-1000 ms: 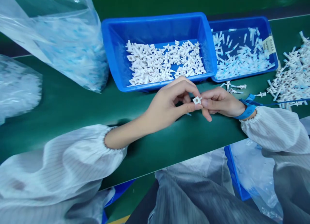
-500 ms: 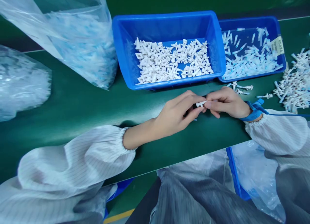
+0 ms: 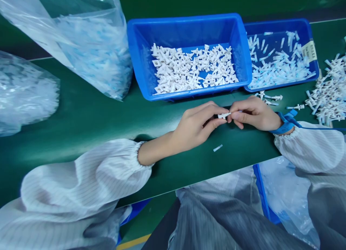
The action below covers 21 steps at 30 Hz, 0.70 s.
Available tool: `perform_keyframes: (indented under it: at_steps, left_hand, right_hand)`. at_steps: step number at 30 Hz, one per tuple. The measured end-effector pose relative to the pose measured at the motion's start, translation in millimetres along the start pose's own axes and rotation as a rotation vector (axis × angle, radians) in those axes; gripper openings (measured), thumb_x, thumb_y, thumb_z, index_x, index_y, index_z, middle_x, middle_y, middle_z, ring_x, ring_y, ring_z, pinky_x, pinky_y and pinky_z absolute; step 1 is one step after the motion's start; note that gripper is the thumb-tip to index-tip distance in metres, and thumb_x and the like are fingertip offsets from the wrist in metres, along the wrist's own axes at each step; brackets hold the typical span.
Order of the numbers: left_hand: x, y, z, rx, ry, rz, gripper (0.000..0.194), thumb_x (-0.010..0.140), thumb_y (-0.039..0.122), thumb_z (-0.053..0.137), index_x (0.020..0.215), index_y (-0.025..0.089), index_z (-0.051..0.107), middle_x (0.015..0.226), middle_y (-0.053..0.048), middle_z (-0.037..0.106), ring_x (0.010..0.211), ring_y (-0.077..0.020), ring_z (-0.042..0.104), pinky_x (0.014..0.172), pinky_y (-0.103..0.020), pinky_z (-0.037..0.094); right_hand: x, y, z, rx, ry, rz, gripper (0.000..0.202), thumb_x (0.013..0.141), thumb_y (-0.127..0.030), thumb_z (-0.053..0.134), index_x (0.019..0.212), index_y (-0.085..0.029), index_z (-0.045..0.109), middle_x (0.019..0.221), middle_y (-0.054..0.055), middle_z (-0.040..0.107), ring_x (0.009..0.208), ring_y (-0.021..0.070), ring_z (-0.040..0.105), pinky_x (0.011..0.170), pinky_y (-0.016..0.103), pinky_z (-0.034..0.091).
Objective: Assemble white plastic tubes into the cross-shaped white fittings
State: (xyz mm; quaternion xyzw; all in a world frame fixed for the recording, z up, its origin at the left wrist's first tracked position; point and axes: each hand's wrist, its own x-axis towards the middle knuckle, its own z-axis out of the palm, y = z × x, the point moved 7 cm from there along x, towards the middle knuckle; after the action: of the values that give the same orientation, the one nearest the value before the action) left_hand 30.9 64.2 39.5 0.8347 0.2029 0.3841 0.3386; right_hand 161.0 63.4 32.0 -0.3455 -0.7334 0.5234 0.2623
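Between the thumb and fingers of my left hand (image 3: pixel 196 125) is a small white plastic fitting (image 3: pixel 223 116), lying sideways with its narrow end to the right. My right hand (image 3: pixel 251 114) is closed at that narrow end, thumb and forefinger pinched on it; its fingertips hide whether anything else is there. Just below the hands, a short pale-blue tube (image 3: pixel 217 148) lies loose on the green table (image 3: pixel 173 178). A blue band circles my right wrist.
Behind my hands stands a blue bin (image 3: pixel 189 93) of white fittings, beside a shallower blue tray (image 3: pixel 281 86) of pale-blue tubes. Joined pieces (image 3: pixel 331 93) are heaped at right, several lying loose nearby. Clear bags (image 3: pixel 94 55) of parts stand at left.
The pale-blue tube, barely showing under my left fingers before, now lies in full view nearer the table's front edge. Both hands have stayed together at the fitting, with slight finger movement.
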Motion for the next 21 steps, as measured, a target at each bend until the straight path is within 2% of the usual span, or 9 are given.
perform_keyframes:
  at_steps: [11, 16, 21]
  left_hand:
    - [-1.1, -4.1, 0.2, 0.019, -0.004, -0.037, 0.021, 0.097, 0.030, 0.055, 0.103, 0.014, 0.067, 0.084, -0.005, 0.071, 0.066, -0.0090, 0.061, 0.062, -0.019, 0.047]
    - [-0.4, -3.9, 1.0, 0.012, -0.002, -0.025, 0.017, 0.095, 0.027, 0.059, 0.101, 0.013, 0.067, 0.083, -0.005, 0.071, 0.066, -0.0087, 0.061, 0.060, -0.018, 0.046]
    - [-1.5, -2.6, 1.9, 0.015, -0.012, -0.013, 0.014, 0.094, 0.024, 0.059, 0.101, 0.014, 0.066, 0.085, -0.005, 0.071, 0.069, -0.0097, 0.064, 0.061, -0.018, 0.048]
  right_hand:
    - [0.1, 1.5, -1.9, -0.108, 0.024, -0.014, 0.035, 0.099, -0.041, 0.050, 0.083, -0.013, 0.065, 0.053, -0.004, 0.059, 0.043, 0.0039, 0.044, 0.046, 0.017, 0.031]
    - [0.3, 3.4, -2.4, -0.132, 0.019, -0.004, 0.034, 0.099, -0.040, 0.050, 0.083, -0.014, 0.065, 0.053, -0.004, 0.060, 0.044, 0.0044, 0.046, 0.046, 0.017, 0.032]
    - [0.2, 1.3, -1.7, -0.197, 0.023, -0.044, 0.027, 0.098, -0.031, 0.051, 0.082, -0.015, 0.064, 0.054, -0.005, 0.062, 0.042, 0.0038, 0.046, 0.046, 0.016, 0.032]
